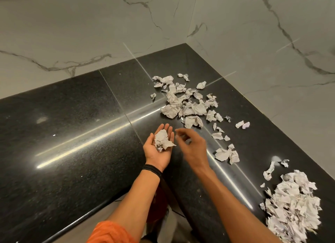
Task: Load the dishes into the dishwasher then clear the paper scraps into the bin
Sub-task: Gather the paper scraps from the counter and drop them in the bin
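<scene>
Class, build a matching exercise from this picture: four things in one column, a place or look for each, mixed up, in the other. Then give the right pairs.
Things
1. crumpled paper
2. wristband
3. big heap of scraps
4. countertop

Places or looks
A. at the bottom right of the view
B. around the left wrist
C. lying on the upturned left hand
D. dark, speckled and glossy, meeting the marble walls

Pairs: 1-C, 2-B, 3-A, 4-D
</scene>
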